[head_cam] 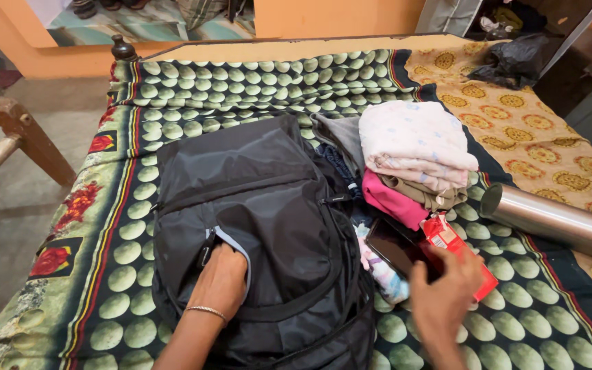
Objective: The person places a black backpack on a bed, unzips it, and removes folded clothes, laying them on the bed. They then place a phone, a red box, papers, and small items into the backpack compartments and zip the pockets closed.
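Nearest the camera, on a bed spread with a green dotted blanket, I see my left hand, a thin bangle at the wrist, with its fingers tucked inside the open front pocket of a black backpack; I cannot tell how they are curled or what the pocket contains. My right hand closes loosely around a dark phone and touches a red packet just beside it. I judge the phone could slip, since the grip looks partial and the packet crowds it. Beyond them lies a stack of folded clothes, pink, tan and pale floral. To the right rests a steel cylinder on its side. Farthest back sits a black plastic bag, its contents hidden.
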